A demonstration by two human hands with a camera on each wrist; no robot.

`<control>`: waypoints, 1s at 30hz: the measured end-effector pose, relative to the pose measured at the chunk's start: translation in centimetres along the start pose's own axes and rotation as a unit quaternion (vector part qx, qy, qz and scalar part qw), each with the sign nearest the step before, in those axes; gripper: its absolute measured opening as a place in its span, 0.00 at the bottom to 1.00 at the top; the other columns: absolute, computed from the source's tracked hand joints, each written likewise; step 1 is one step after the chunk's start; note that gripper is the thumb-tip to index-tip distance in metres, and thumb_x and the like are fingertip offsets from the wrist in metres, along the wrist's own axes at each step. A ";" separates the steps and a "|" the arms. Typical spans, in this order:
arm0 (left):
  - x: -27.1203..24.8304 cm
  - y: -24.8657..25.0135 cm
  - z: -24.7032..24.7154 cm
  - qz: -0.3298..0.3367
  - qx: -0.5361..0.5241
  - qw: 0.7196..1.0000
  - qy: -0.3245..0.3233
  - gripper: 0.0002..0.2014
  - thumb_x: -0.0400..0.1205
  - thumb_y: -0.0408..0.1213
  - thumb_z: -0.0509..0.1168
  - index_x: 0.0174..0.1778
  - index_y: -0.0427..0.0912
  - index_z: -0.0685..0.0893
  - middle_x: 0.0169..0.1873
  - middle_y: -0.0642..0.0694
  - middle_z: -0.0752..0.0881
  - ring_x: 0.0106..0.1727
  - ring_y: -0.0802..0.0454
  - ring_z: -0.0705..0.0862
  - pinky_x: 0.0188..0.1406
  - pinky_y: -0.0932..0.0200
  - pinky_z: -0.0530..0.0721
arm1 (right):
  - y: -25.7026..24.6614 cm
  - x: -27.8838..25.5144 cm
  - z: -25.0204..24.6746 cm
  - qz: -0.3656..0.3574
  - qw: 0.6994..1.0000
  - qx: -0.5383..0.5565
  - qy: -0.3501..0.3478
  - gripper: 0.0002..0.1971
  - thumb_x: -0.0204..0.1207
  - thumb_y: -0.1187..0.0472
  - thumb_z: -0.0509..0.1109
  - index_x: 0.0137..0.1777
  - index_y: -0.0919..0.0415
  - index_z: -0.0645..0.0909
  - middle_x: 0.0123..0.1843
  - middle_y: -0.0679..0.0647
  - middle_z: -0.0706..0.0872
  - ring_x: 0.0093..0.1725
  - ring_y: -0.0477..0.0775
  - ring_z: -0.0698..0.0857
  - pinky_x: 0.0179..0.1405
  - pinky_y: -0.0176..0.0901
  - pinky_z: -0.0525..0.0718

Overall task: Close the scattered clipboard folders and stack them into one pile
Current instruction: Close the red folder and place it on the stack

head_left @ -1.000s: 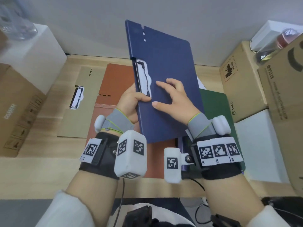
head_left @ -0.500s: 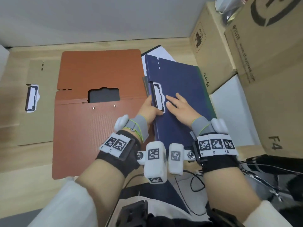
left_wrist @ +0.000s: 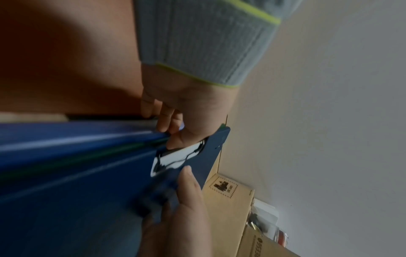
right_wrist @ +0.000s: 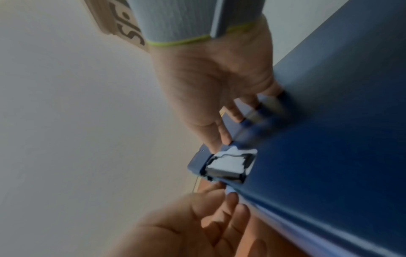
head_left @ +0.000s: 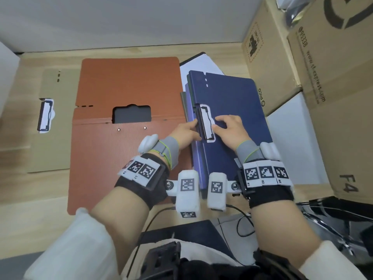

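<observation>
Two bare hands meet at the spine of the closed dark blue clipboard folder (head_left: 228, 110), which now lies flat on the pile at the right of the light wooden table (head_left: 30, 188); a second ago it was held tilted up in the air, and half a second ago it had only just come down. The left hand (head_left: 186, 132) has its fingers curled at the folder's left edge, thumb on the cover beside the black metal clip (head_left: 203, 123), so it grips the spine. The right hand (head_left: 230, 126) rests on the cover just right of the clip, fingertips bent and pressing down without clasping anything; earlier its fingers were spread wider across the cover. Left of the pile, the rust-brown clipboard folder (head_left: 125, 87) lies open and flat as before, its rectangular cut-out showing. Beyond it at the far left lies the tan cardboard-coloured clipboard folder (head_left: 58, 138), closed, clip window up. Behind the pile, white paper (head_left: 199, 65) juts out, and brown cardboard boxes (head_left: 268, 63) stand to the right.
</observation>
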State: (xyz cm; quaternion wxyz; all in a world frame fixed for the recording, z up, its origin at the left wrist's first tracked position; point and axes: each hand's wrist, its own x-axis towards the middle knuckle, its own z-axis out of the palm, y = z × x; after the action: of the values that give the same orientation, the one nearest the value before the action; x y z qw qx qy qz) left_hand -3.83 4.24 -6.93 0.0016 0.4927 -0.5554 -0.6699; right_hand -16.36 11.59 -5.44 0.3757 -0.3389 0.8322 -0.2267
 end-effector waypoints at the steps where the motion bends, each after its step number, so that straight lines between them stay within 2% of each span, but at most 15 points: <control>1: 0.2 -0.3 -1.0 0.010 0.009 1.000 0.010 0.32 0.76 0.19 0.62 0.78 0.41 0.69 0.69 0.47 0.76 0.71 0.48 0.74 0.66 0.55 0.75 | -0.8 0.2 0.1 -0.002 1.000 0.006 -0.003 0.20 0.79 0.56 0.63 0.71 0.56 0.73 0.79 0.56 0.61 0.78 0.53 0.67 0.70 0.37 0.63; 2: 0.3 -0.4 -1.9 0.015 0.027 0.999 0.022 0.33 0.75 0.18 0.63 0.78 0.39 0.68 0.71 0.44 0.75 0.72 0.48 0.74 0.67 0.55 0.75 | -1.5 0.3 0.2 -0.012 1.000 0.014 -0.005 0.20 0.79 0.57 0.63 0.71 0.57 0.72 0.78 0.56 0.62 0.75 0.53 0.70 0.64 0.35 0.64; 4: 0.5 -0.7 -4.2 0.012 0.094 0.992 0.083 0.35 0.74 0.21 0.67 0.78 0.38 0.68 0.71 0.37 0.74 0.73 0.44 0.74 0.69 0.55 0.75 | -3.5 0.5 0.7 -0.058 0.998 0.023 -0.012 0.20 0.79 0.58 0.64 0.71 0.57 0.73 0.78 0.56 0.64 0.75 0.52 0.70 0.65 0.33 0.63; 5: 0.5 -1.1 -5.5 0.005 0.158 0.980 0.125 0.36 0.73 0.25 0.70 0.78 0.39 0.68 0.73 0.36 0.72 0.75 0.41 0.72 0.72 0.53 0.72 | -4.6 0.6 1.3 -0.086 0.996 0.021 -0.020 0.20 0.79 0.59 0.65 0.71 0.58 0.73 0.78 0.56 0.63 0.76 0.52 0.69 0.68 0.33 0.62; 7: 0.3 -1.6 -7.7 -0.009 0.308 0.934 0.179 0.36 0.71 0.36 0.74 0.76 0.42 0.69 0.74 0.35 0.69 0.75 0.36 0.69 0.73 0.49 0.69 | -6.2 0.6 2.4 -0.124 0.992 0.019 -0.033 0.21 0.78 0.59 0.66 0.71 0.57 0.73 0.80 0.57 0.62 0.79 0.52 0.64 0.74 0.36 0.60; 8: 0.2 -2.1 -8.8 -0.017 0.369 0.913 0.177 0.36 0.70 0.40 0.75 0.75 0.42 0.70 0.73 0.36 0.69 0.74 0.35 0.69 0.72 0.47 0.70 | -6.9 0.7 3.1 -0.135 0.990 0.019 -0.044 0.21 0.78 0.60 0.67 0.71 0.57 0.73 0.81 0.57 0.61 0.81 0.52 0.62 0.75 0.35 0.58; 10: -0.1 -3.0 -10.2 -0.033 0.465 0.875 0.131 0.43 0.66 0.48 0.77 0.76 0.44 0.67 0.75 0.37 0.67 0.75 0.35 0.69 0.73 0.45 0.69 | -7.6 1.0 4.5 -0.133 0.988 0.016 -0.075 0.23 0.77 0.60 0.67 0.72 0.58 0.72 0.82 0.57 0.60 0.82 0.52 0.60 0.74 0.33 0.55; 12: -0.2 -4.2 -10.9 -0.039 0.530 0.842 0.096 0.51 0.64 0.51 0.78 0.81 0.47 0.59 0.78 0.41 0.63 0.78 0.39 0.66 0.80 0.40 0.60 | -7.6 1.2 5.7 -0.098 0.989 0.000 -0.112 0.25 0.77 0.60 0.68 0.74 0.59 0.69 0.82 0.58 0.58 0.82 0.53 0.60 0.76 0.36 0.56; 14: -0.3 -4.7 -10.9 -0.032 0.562 0.819 0.107 0.52 0.63 0.52 0.78 0.81 0.48 0.60 0.76 0.42 0.66 0.78 0.40 0.67 0.81 0.37 0.52 | -7.0 1.4 6.2 -0.064 0.989 -0.026 -0.127 0.28 0.77 0.59 0.68 0.76 0.60 0.66 0.83 0.58 0.56 0.82 0.54 0.60 0.78 0.39 0.56; 17: -0.2 -4.2 -10.9 -0.017 0.560 0.819 0.128 0.47 0.60 0.51 0.80 0.75 0.50 0.69 0.68 0.41 0.72 0.73 0.40 0.71 0.78 0.41 0.56 | -6.3 1.4 6.3 -0.064 0.990 -0.050 -0.115 0.31 0.76 0.59 0.70 0.77 0.60 0.64 0.84 0.57 0.55 0.83 0.53 0.59 0.78 0.39 0.56; 22: -0.9 -2.6 -11.5 -0.050 0.535 0.835 0.122 0.38 0.58 0.50 0.82 0.65 0.49 0.79 0.63 0.42 0.76 0.70 0.40 0.71 0.68 0.45 0.66 | -6.2 1.6 6.3 -0.063 0.992 -0.036 -0.101 0.35 0.73 0.60 0.73 0.79 0.59 0.62 0.83 0.57 0.59 0.80 0.55 0.64 0.80 0.44 0.61; 26: -2.9 -0.9 -12.4 0.004 0.485 0.858 0.167 0.35 0.57 0.47 0.82 0.61 0.47 0.81 0.62 0.43 0.76 0.69 0.40 0.69 0.65 0.46 0.65 | -6.8 1.2 6.3 -0.078 0.993 0.032 -0.087 0.48 0.68 0.62 0.77 0.82 0.47 0.51 0.84 0.54 0.55 0.83 0.53 0.59 0.79 0.46 0.60; 28: -4.3 0.5 -12.8 0.042 0.464 0.863 0.195 0.32 0.58 0.45 0.82 0.59 0.47 0.82 0.62 0.43 0.75 0.68 0.41 0.69 0.65 0.47 0.63 | -7.7 0.6 6.2 -0.111 0.989 0.085 -0.045 0.49 0.65 0.63 0.79 0.80 0.44 0.54 0.83 0.53 0.57 0.82 0.52 0.59 0.81 0.50 0.61; 30: -5.6 2.0 -13.2 0.067 0.447 0.864 0.221 0.31 0.60 0.44 0.81 0.59 0.48 0.82 0.62 0.44 0.76 0.69 0.43 0.70 0.64 0.48 0.62 | -8.7 0.1 5.7 -0.151 0.982 0.113 0.003 0.43 0.63 0.63 0.80 0.75 0.46 0.62 0.80 0.52 0.61 0.77 0.50 0.66 0.79 0.51 0.66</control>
State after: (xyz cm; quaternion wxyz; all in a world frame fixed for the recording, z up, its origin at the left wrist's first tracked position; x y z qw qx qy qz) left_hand 6.65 -3.24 -0.39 -0.0511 0.5369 -0.8124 -0.2217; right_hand -8.57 5.04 -3.48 0.3710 -0.4155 0.7411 -0.3747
